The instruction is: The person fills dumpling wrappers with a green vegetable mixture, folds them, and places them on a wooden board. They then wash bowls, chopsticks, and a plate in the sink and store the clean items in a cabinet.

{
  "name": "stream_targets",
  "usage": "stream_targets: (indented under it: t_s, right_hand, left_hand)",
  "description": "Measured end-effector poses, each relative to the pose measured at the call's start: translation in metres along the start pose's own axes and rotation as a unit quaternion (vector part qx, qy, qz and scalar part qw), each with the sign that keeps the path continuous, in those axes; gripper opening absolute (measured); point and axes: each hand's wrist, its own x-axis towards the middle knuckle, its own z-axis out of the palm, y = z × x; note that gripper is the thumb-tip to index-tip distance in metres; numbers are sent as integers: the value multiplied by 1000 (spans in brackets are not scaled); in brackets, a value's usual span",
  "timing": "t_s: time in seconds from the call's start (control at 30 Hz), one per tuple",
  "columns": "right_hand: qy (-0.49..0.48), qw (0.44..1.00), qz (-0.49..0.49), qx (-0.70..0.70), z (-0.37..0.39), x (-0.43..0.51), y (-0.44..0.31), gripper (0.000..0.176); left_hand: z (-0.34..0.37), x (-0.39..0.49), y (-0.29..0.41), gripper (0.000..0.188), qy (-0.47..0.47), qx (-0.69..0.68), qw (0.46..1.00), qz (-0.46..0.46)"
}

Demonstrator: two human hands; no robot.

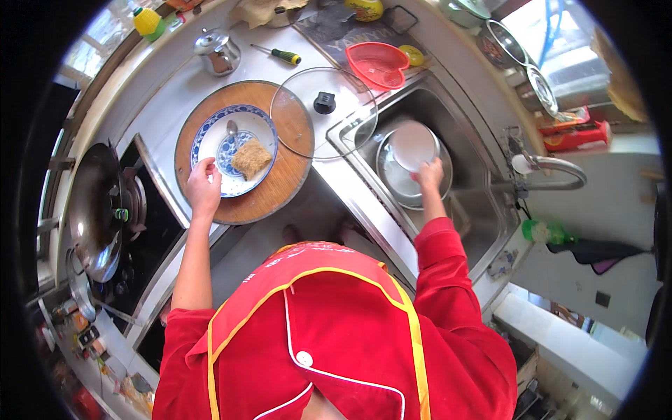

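Observation:
A white plate with a blue floral pattern [254, 185] rests on a round wooden board [294, 173]. On the plate lie a tan scrubbing pad [251, 159] and a metal spoon [232, 127]. My left hand [206, 185] is over the plate's left rim, fingers bent; whether it grips the rim cannot be seen. My right hand [431, 174] holds a pale round bowl [413, 144] by its near edge, slightly blurred. That bowl is over a metal basin [391, 178] in the steel sink [462, 157]. Something red shows beside my right fingers.
A glass lid [294, 113] with a black knob overlaps the board and the sink's edge. Behind are a red heart-shaped mould [375, 65], a screwdriver [283, 55] and a metal pot [218, 52]. A wok [97, 215] stands left; a faucet [556, 173] juts in at right.

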Motion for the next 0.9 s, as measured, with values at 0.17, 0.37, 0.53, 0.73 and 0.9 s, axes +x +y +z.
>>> stream_targets:
  t_s: [0.17, 0.37, 0.53, 0.73, 0.9]
  right_hand:
    - [28, 932, 55, -358, -50, 67, 145, 43]
    - [14, 892, 84, -444, -22, 67, 137, 65]
    - [81, 915, -144, -368, -9, 31, 13, 64]
    - [-186, 897, -396, -64, 106, -86, -136, 28]
    - [-308, 821, -461, -134, 242, -154, -173, 18]
  left_hand:
    - [34, 18, -23, 18, -34, 105, 993, -48]
    - [62, 61, -20, 25, -2, 110, 985, -134]
    - [97, 87, -11, 32, -20, 63, 975, -210]
    - [96, 100, -12, 26, -128, 30, 953, -273]
    - [90, 93, -19, 20, -112, 74, 968, -214]
